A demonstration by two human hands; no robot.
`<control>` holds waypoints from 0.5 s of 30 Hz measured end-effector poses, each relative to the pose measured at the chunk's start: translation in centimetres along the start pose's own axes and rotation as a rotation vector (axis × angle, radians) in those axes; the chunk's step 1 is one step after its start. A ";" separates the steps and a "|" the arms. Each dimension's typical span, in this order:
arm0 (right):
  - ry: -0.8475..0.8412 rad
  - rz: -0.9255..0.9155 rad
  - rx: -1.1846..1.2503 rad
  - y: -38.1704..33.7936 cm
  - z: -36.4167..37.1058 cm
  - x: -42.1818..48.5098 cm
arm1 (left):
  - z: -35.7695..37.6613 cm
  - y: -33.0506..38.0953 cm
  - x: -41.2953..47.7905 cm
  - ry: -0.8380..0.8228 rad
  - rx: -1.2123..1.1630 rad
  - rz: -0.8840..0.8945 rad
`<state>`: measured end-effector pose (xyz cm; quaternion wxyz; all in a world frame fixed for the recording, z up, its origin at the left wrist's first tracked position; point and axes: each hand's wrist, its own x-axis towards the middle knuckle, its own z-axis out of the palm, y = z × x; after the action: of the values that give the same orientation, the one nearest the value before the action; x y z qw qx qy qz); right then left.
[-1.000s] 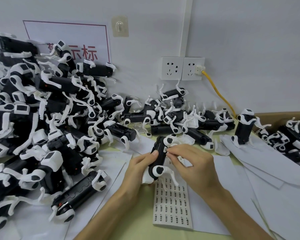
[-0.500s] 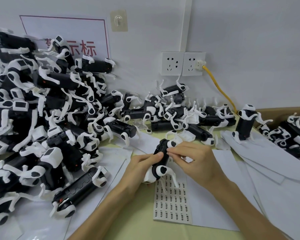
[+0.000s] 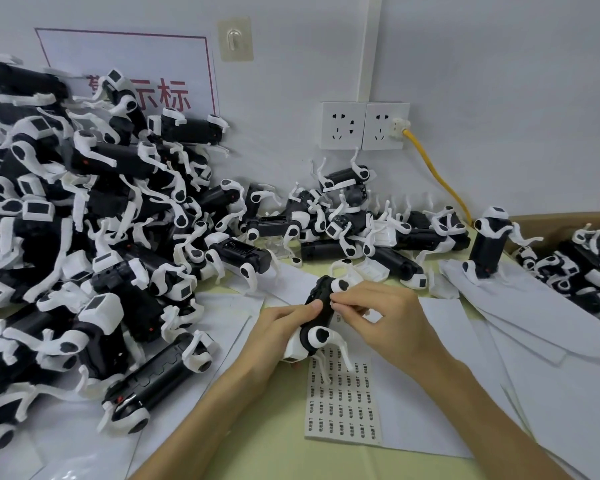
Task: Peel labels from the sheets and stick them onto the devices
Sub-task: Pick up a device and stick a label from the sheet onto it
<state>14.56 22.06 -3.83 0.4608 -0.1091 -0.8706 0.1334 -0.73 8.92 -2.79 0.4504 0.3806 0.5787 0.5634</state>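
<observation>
Since a second ago I see little shift: the left hand (image 3: 278, 327) still grips the device (image 3: 317, 336) just above the label sheet (image 3: 347, 403), while the right hand (image 3: 385, 320) keeps curled fingertips pinched on its side, probably pressing down a label I can't make out.

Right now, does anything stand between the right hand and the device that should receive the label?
Nothing visible does. The right hand pinches at the side of the device, which the left hand grips above the label sheet. Whether a label is under the fingertips is too small to tell.
</observation>
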 end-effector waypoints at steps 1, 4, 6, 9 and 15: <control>0.003 -0.012 -0.009 0.0 0.0 0.0 | 0.0 0.0 0.0 0.005 0.004 0.003; 0.015 -0.034 -0.030 0.0 0.2 -0.1 | 0.2 0.0 -0.2 0.017 0.020 0.010; 0.020 -0.034 -0.036 0.0 0.3 -0.1 | 0.2 0.0 -0.2 0.022 0.034 0.009; 0.026 -0.048 -0.048 -0.2 0.4 -0.3 | 0.2 0.2 -0.3 0.027 0.050 0.008; 0.038 -0.068 -0.087 -0.5 0.7 -0.3 | 0.4 0.4 -0.3 0.033 0.038 0.004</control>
<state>14.10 21.35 -4.32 0.4764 -0.1018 -0.8699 0.0774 -0.33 8.79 -2.36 0.4323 0.3807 0.5959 0.5595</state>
